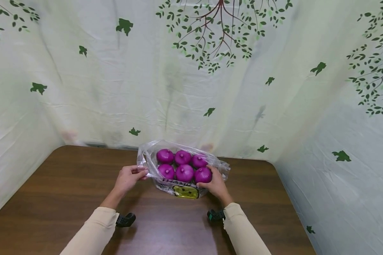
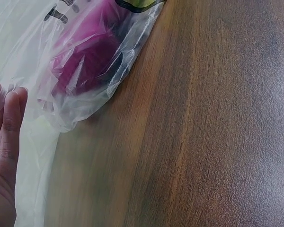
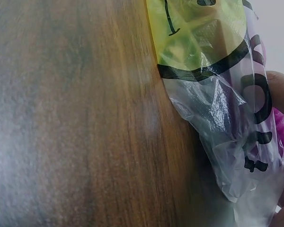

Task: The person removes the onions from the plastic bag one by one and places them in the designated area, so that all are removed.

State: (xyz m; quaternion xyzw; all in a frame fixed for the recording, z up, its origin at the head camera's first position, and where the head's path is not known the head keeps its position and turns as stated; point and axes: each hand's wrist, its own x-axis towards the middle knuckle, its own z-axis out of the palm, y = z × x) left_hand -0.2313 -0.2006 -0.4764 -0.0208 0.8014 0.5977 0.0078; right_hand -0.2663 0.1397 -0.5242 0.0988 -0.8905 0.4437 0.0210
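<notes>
Several round purple onions (image 1: 184, 173) sit in two rows in a clear plastic bag (image 1: 150, 148), whose mouth is spread wide at the top. A yellow printed patch (image 1: 185, 191) with black marks shows on its front. At the bag's left edge, my left hand (image 1: 127, 179) pinches the film between thumb and fingers; the left wrist view shows these fingers (image 2: 8, 127) against the plastic. My right hand (image 1: 217, 182) grips the front right onion (image 1: 203, 175), thumb in front and fingers behind. In the right wrist view its thumb (image 3: 280, 92) lies beside the black lettering.
The bag stands near the back edge of a brown wooden table (image 1: 83, 184). Behind and beside the table hangs a pale curtain (image 1: 114, 88) printed with leaves and branches. Dark straps (image 1: 125, 220) sit on both wrists below cream sleeves.
</notes>
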